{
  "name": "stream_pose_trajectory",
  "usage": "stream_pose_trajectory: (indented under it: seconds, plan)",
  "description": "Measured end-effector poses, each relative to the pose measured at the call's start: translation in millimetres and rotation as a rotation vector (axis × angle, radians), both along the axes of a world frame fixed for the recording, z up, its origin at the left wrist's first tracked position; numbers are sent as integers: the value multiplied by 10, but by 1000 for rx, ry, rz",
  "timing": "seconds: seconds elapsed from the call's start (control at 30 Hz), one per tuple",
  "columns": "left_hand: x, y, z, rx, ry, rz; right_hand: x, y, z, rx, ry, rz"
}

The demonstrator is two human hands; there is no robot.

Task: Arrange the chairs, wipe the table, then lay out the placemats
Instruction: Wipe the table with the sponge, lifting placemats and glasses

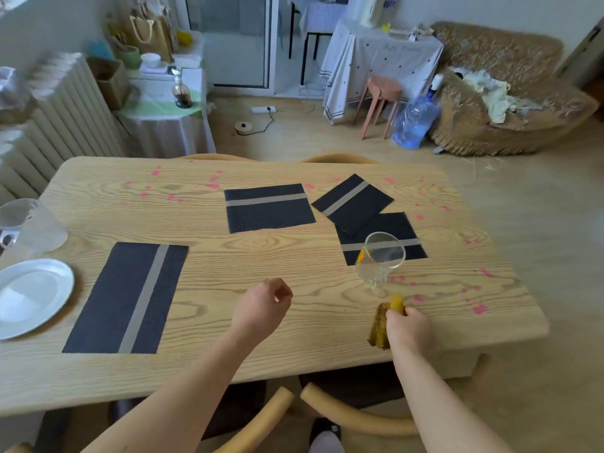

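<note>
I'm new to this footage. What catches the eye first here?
Pink spots dot the wooden table, mostly along its far and right sides. Four dark placemats lie scattered, two overlapping at the right. The right hand grips a yellow sponge beside a glass jug.

Bare desk (pixel 268 256) runs down the middle between the near-left placemat (pixel 127 299) and the glass cup (pixel 380 258). Far right, two overlapping placemats (pixel 356 204) crowd the surface; plate (pixel 31 297) and jug (pixel 31 225) block the left edge.
</note>
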State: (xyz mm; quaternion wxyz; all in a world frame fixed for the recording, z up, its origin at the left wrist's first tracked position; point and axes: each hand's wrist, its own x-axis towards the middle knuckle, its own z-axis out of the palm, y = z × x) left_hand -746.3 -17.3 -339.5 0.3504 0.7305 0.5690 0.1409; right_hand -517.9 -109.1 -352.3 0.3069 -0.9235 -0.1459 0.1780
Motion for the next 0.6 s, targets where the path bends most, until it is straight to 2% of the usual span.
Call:
stream_pose_trajectory:
  seconds: [0.3,0.5,0.6]
  plan:
    - [1047,28,73,-232,35,-61,610,185,204,88,80,120]
    - [1631,64,90,-614,-208,106,985,365,147,122,170,157]
    - [1898,81,78,-744,-300,169,1163,456,63,143,222,174]
